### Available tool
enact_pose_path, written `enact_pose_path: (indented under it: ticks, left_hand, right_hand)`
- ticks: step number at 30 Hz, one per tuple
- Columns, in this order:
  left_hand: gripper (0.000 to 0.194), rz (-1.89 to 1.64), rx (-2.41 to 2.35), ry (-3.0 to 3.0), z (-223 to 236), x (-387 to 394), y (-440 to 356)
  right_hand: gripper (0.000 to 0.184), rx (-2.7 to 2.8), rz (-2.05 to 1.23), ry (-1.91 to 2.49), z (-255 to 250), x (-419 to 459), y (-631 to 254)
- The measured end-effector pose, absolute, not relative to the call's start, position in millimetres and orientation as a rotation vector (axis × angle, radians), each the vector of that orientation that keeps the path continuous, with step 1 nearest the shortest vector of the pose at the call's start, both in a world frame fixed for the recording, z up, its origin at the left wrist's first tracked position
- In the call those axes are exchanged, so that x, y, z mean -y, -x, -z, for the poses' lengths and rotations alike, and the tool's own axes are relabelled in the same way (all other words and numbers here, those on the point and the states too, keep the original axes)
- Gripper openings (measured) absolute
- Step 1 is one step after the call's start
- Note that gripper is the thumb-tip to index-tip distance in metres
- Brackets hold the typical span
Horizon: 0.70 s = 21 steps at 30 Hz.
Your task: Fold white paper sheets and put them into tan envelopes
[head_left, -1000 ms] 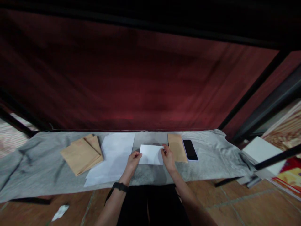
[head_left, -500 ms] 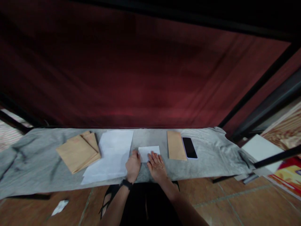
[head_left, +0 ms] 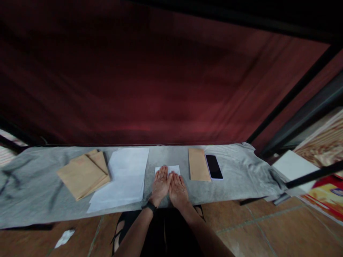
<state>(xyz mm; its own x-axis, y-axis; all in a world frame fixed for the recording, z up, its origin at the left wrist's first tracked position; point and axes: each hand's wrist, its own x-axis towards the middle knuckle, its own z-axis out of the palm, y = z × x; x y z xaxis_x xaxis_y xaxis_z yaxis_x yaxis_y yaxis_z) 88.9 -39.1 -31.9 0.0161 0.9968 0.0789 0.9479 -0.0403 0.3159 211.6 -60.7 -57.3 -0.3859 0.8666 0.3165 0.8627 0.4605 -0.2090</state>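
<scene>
Small white paper: folded or single, I can't be sure with my hands over it. The piece (head_left: 175,168) lies flat on the surface (head_left: 241,178), roughly midway between the far and near edges, and its long side seems to run left to right along the near edge.
Left hand: mine (head_left: 160,185) is laid flat on the paper's left part, fingers straight and close together, their tips reaching about to its far edge.
Right hand: mine (head_left: 178,191) is flat too, fingers slightly fanned on the right part, tips short of that far edge.
Paper to hands: it sits under my fingers and shows beyond them at both far corners; neither hand is nearer, and my thumbs meet around its middle.
White sheets: the larger ones (head_left: 123,175) overlap to the left of my left hand, stretching from near the surface's far edge to its near edge.
Brown envelopes: the pile (head_left: 83,175) is further left, fanned askew, just beside the sheets.
Single brown envelope: it (head_left: 198,165) lies to the right of the small paper, apart from my right hand, its long side running from far to near.
Phone: dark screen up (head_left: 214,167), just right of that envelope, tilted slightly.
</scene>
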Motion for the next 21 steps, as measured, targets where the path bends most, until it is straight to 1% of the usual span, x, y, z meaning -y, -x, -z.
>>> enact_pose_path:
  ticks: [7, 12, 15, 21]
  left_hand:
    - [0.062, -0.368, -2.262, -2.070, 37, 53, -69]
    - [0.061, -0.380, -2.299, -2.080, 38, 56, -69]
    - [0.060, -0.365, -2.301, -2.094, 38, 56, -70]
    - [0.055, -0.301, -2.298, -2.155, 38, 57, -69]
  right_hand:
    - [0.051, 2.082, 0.023, 1.625, 63, 59, -222]
    - [0.051, 2.042, -0.011, 1.702, 61, 55, -229]
    - [0.052, 2.086, -0.077, 1.705, 52, 47, -222]
    - [0.051, 2.328, -0.277, 1.533, 36, 25, -197]
